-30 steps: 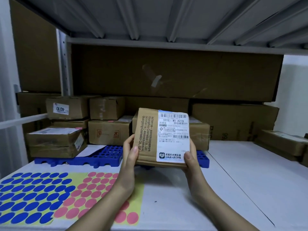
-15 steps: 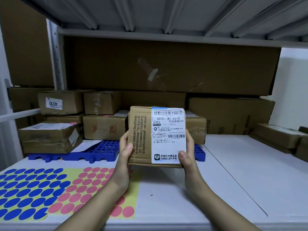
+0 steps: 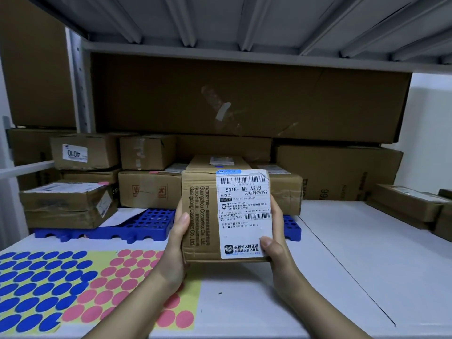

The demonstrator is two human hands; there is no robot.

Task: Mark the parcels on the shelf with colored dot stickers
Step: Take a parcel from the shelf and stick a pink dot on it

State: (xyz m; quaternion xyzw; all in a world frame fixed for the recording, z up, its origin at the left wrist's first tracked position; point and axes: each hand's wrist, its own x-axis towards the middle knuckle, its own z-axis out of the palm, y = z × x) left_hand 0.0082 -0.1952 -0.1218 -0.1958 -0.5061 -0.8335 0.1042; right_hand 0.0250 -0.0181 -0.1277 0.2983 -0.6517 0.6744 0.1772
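there is only one view, a wide-angle camera sitting on the person's head. it is looking forward and slightly down into a shelf bay, taking in the white shelf board (image 3: 342, 253) below and the underside of the upper shelf (image 3: 220, 20) above. it is sitting close, with both forearms entering from the bottom edge and straight lines bending toward the frame's edges.

Blue dots (image 3: 36, 285), pink dots (image 3: 117, 287), brown parcel (image 3: 200, 216)
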